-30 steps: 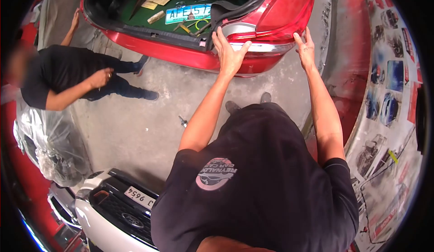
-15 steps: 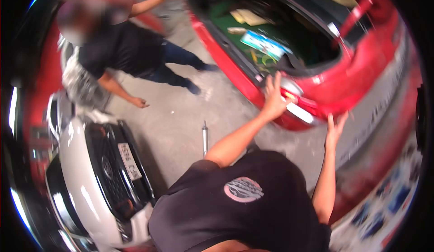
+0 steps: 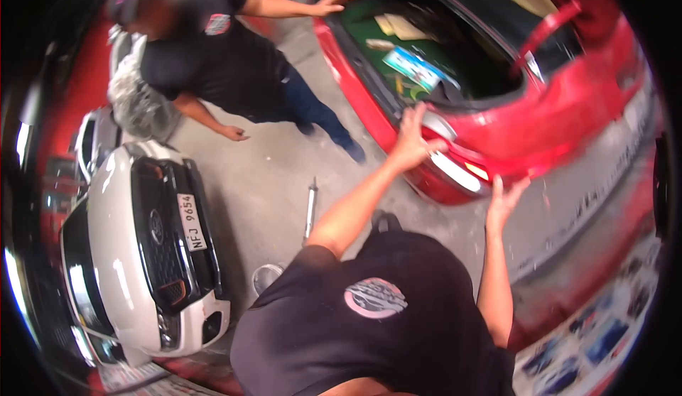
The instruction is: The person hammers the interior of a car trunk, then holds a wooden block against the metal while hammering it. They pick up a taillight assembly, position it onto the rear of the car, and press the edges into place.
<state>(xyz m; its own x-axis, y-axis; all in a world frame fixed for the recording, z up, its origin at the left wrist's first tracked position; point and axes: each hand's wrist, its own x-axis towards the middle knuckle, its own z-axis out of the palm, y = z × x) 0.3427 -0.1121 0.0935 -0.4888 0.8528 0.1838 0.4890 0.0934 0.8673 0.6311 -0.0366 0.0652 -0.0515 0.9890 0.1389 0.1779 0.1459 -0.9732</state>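
The rear of a red car lies ahead of me, with a dark opening in it. At its near corner is a tail light with a bright white strip and an orange spot. My left hand rests on the corner beside the light, fingers stretched out and thumb apart. Lower on the right, my right hand touches or nearly touches the light's edge with spread fingers. Contact there is hard to make out. Inside the opening lie a blue and white sheet and tan pieces.
A co-worker in a dark shirt stands at the left, one hand near the red car's far edge. A white car is close on my left. On the floor are a metal tube and a round can.
My view has shifted, and both hands appear slightly left along the red car's corner. The co-worker has moved rightward, nearer the car, with an arm reaching over its edge.
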